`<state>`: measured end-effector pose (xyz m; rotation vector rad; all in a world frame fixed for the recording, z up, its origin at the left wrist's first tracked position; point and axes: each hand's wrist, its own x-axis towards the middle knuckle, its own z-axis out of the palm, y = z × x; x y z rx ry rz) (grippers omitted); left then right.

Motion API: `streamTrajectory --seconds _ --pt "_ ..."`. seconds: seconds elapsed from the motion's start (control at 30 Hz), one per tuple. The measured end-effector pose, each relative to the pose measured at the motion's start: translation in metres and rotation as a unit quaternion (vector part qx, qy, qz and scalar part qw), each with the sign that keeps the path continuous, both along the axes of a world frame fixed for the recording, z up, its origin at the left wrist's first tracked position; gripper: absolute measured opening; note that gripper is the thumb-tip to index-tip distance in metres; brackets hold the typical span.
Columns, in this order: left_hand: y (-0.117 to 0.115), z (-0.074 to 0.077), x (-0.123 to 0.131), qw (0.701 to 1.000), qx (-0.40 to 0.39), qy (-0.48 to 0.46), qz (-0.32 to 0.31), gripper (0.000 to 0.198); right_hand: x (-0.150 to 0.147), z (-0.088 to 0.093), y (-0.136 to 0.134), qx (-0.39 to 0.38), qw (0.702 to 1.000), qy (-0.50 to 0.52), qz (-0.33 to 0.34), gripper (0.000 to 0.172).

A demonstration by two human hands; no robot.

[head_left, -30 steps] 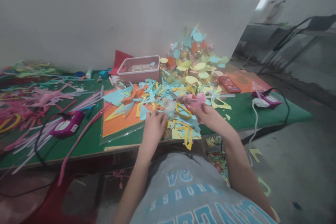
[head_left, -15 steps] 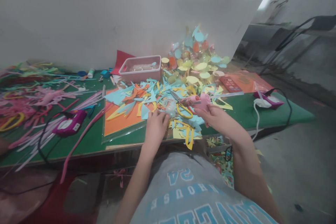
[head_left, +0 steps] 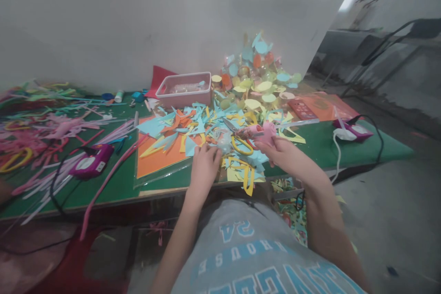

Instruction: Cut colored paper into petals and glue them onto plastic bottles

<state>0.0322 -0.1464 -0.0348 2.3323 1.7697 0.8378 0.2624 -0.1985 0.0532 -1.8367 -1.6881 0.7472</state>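
My right hand [head_left: 277, 150] is wrapped round a pink hot glue gun [head_left: 264, 132], with a pale glue stick [head_left: 299, 123] running out behind it. The gun's front end points left. My left hand [head_left: 206, 158] has its fingers curled against a small clear, rounded plastic piece [head_left: 225, 141], whose exact kind I cannot make out. Between the hands lie yellow-handled scissors [head_left: 242, 148], partly under the gun. Blue, orange and yellow paper scraps [head_left: 198, 119] surround both hands, and an orange sheet in a clear sleeve [head_left: 146, 163] lies to the left.
Behind the scraps stand a pink plastic basket [head_left: 184, 98] and a pile of clear pieces with coloured paper discs [head_left: 263, 87]. Purple boxes with cords [head_left: 91, 163] sit at left and right. Pink and lilac fuzzy stems [head_left: 65, 128] cover the left side. A white board [head_left: 138, 36] rises behind.
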Motion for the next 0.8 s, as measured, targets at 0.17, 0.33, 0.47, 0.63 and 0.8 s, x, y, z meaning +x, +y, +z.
streamTrajectory --seconds 0.17,0.33,0.47,0.63,0.8 --pt "-0.001 0.002 0.001 1.000 -0.006 0.004 0.002 0.026 0.001 -0.001 0.000 0.003 1.000 0.007 0.001 0.053" --pt "-0.001 0.001 0.001 1.000 0.005 0.015 0.003 0.027 0.003 0.002 -0.001 0.006 1.000 -0.016 0.000 0.054" --pt "-0.002 0.001 0.002 1.000 0.008 0.024 0.000 0.029 0.001 0.006 -0.002 0.015 1.000 -0.021 -0.006 0.058" --pt "-0.003 0.002 0.002 1.000 0.009 0.024 -0.005 0.027 -0.012 0.007 0.000 -0.003 1.000 0.004 0.010 0.053" --pt "-0.004 0.002 0.003 1.000 0.011 0.027 -0.012 0.028 -0.023 0.004 0.004 -0.005 0.999 0.026 0.043 0.051"
